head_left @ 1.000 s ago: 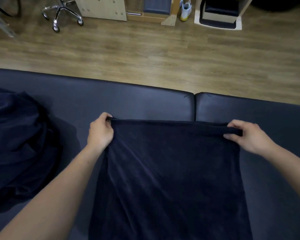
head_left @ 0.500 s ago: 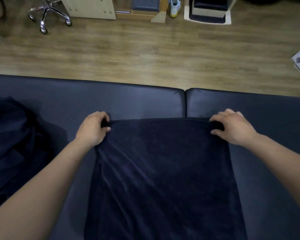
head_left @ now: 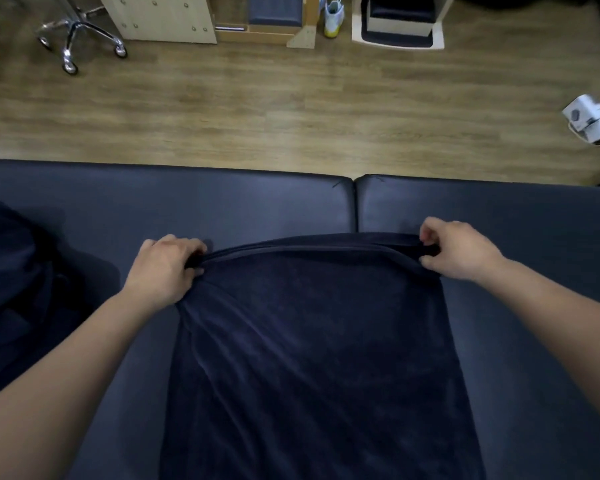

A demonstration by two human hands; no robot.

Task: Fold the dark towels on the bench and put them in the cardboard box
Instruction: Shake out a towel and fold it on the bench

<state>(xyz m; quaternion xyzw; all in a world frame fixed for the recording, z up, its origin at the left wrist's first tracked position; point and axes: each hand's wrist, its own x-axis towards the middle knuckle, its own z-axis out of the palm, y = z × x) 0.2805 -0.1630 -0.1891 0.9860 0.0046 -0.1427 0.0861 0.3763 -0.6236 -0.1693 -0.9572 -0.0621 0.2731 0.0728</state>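
A dark navy towel (head_left: 312,348) lies spread on the dark padded bench (head_left: 243,206), running from the middle toward me. My left hand (head_left: 165,268) pinches its far left corner. My right hand (head_left: 459,252) pinches its far right corner. The far edge between them is bunched into a thin doubled ridge. A pile of more dark towels (head_left: 18,292) lies crumpled at the left end of the bench. No cardboard box is in view.
The bench has a seam (head_left: 354,202) between two cushions just beyond the towel. Past it is wooden floor with a chair's chrome wheeled base (head_left: 75,32), wooden furniture (head_left: 167,19), a shoe (head_left: 333,15) and a white device (head_left: 593,121) at the right.
Both hands went down to the bench with the towel's far edge, then gathered it into a raised ridge; the right hand's fingers have curled up around its corner.
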